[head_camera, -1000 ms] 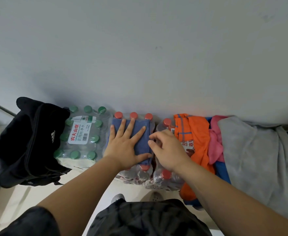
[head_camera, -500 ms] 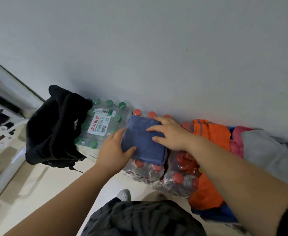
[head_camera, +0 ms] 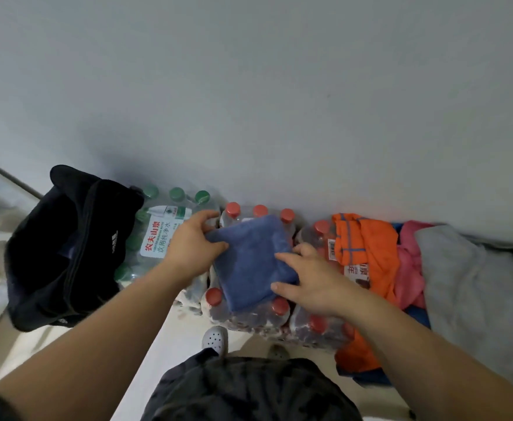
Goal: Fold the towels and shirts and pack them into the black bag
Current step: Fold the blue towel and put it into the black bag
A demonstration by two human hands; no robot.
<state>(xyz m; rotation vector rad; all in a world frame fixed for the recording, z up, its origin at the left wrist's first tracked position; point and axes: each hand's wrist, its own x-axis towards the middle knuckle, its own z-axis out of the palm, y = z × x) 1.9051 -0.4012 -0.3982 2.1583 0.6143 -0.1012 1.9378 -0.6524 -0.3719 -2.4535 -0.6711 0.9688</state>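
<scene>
holding a folded blue towel (head_camera: 250, 259) flat on top of the red-capped bottle pack (head_camera: 249, 317), across its middle caps. gripping the towel's left edge with the left hand (head_camera: 193, 247), thumb on top of the cloth, fingers curled round the far corner. clasping the right edge with the right hand (head_camera: 307, 284), thumb and forefinger laid on the cloth, the other fingers bent down at that side of the pack.

just left of the pack, a green-capped bottle pack (head_camera: 164, 235) with a white label. further left of the pack, past the green caps, the black bag (head_camera: 67, 250), slumped against the wall (head_camera: 279, 101). just right of the pack, a second red-capped pack (head_camera: 319, 326), with an orange shirt (head_camera: 367, 253) draped over it. further right of the pack, a pink cloth (head_camera: 410, 262) and a grey garment (head_camera: 473, 293) in a loose heap. in front of the pack, down on the pale floor (head_camera: 170, 344), a white shoe (head_camera: 215, 338).
</scene>
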